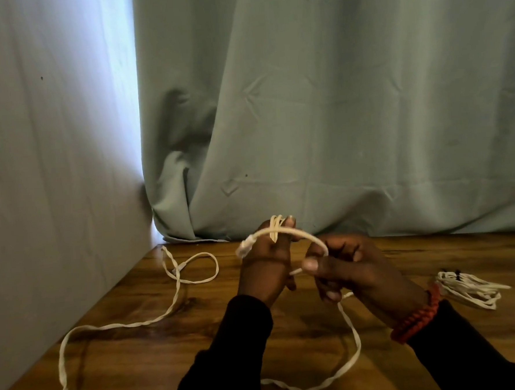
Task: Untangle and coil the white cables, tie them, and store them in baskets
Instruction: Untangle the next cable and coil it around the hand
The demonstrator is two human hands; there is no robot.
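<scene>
Above the wooden surface (pixel 288 328), near its far edge: left hand (pixel 265 263) raised, fingers pointing up, with several turns of white cable (pixel 277 226) wound over them; plug end (pixel 245 249) jutting out to that hand's left. Just to the right, close beside it: right hand (pixel 354 267), fingers curled, pinching the arched run of the same cable that bridges the two hands. Both hands therefore clamped on the cable, neither free.

Below the right hand: loose length dropping to the surface, curving toward the near edge, then lost behind the left sleeve; further slack snaking along the left side and ending in a loop (pixel 194 268) at the far left. Long axis of the unwound part thus running broadly left of and below the hands, so feeding of the next turn judged to fall to the right hand, the left serving as former.

Far right on the surface: a finished coil (pixel 470 290), already bound with a dark tie. No basket in view.
</scene>
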